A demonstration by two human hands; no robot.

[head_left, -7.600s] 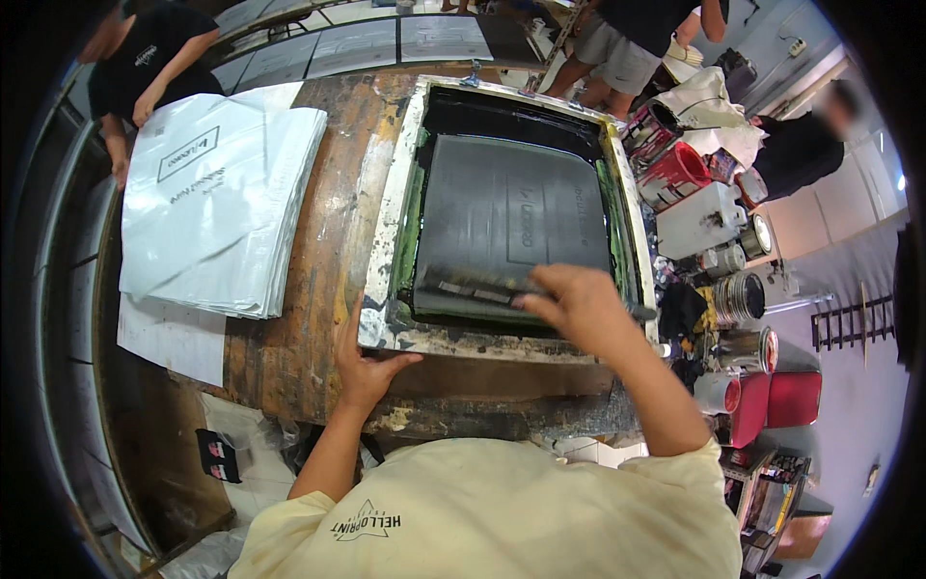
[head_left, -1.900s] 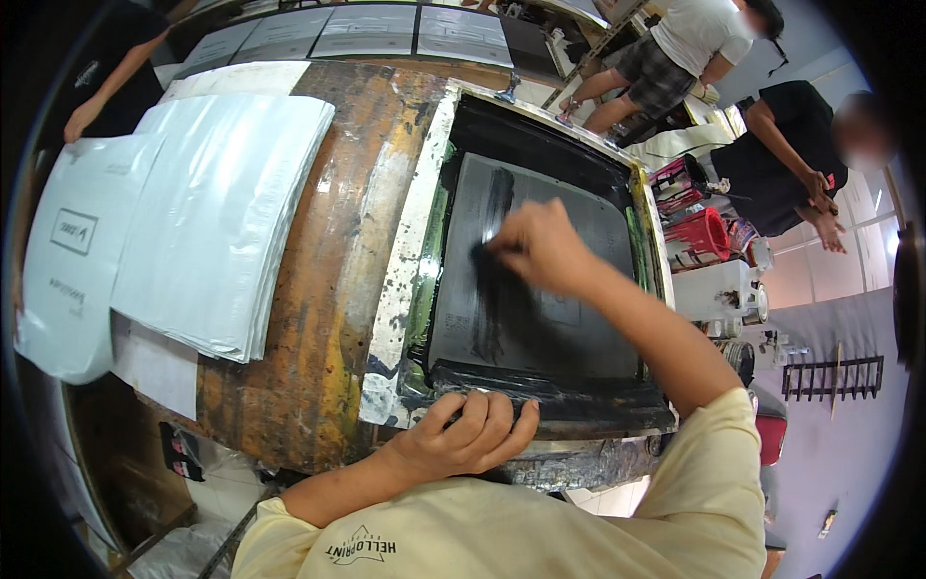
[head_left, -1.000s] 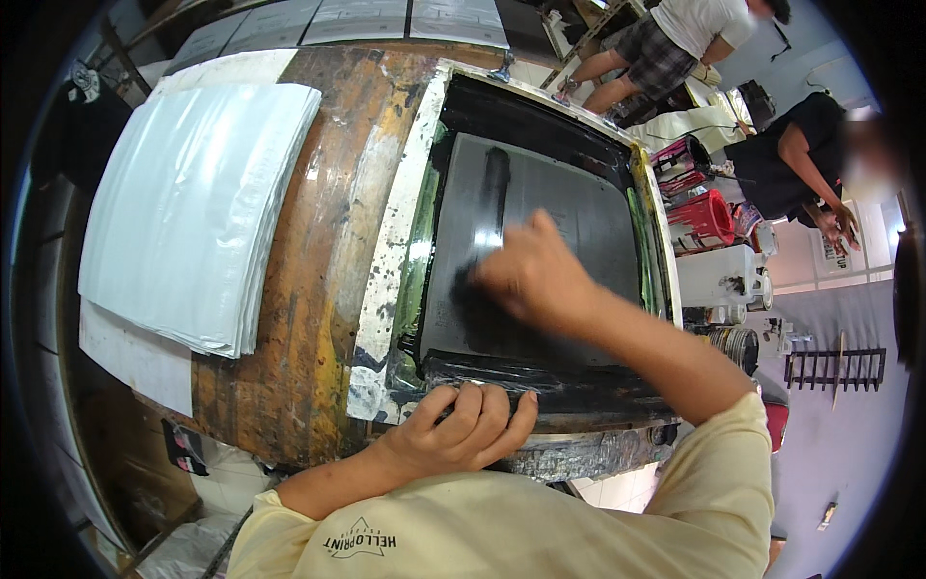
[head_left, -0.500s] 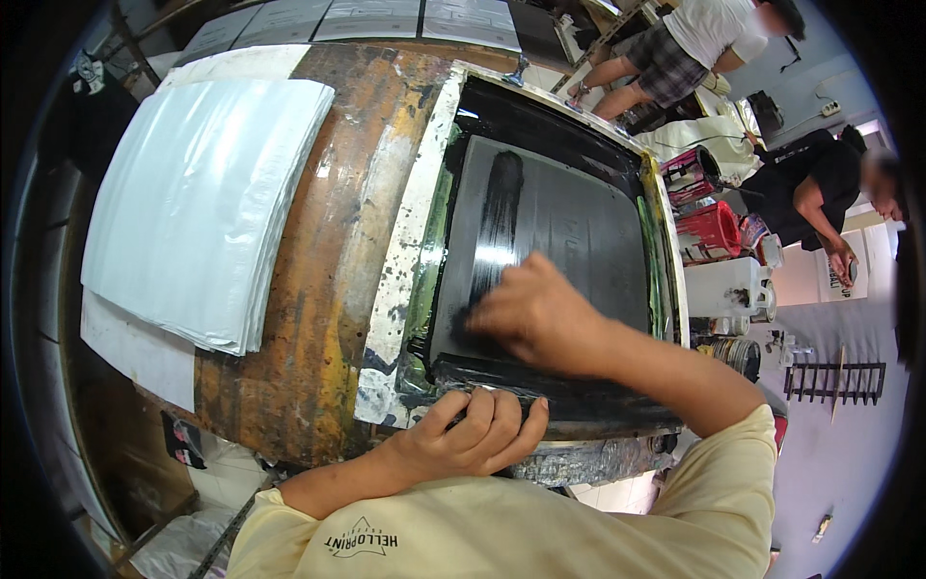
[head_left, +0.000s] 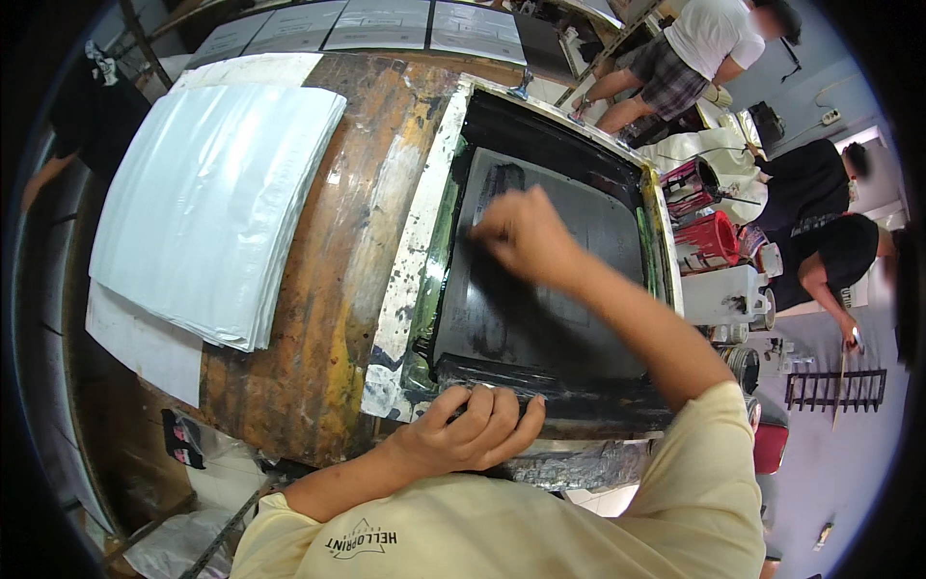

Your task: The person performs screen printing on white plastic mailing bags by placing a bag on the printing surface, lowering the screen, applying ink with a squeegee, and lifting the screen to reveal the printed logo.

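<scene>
On the stained wooden table [head_left: 338,241], right of a stack of white sheets [head_left: 207,203], lies the inky screen frame [head_left: 417,280] — the left hand [head_left: 473,434] presses flat, fingers together, on its near edge, while the right hand [head_left: 521,236] — fingers bunched, whatever they pinch hidden — rubs the dark mesh [head_left: 569,318].

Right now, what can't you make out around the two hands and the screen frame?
- Head view: whatever the right hand presses on the dark mesh; the hand itself covers it and is motion-blurred.
- The near edge of the screen frame, under the left hand and forearm.
- The mesh's lower right part, behind the right forearm.
- The red containers beside the frame: too small to tell their contents.
</scene>
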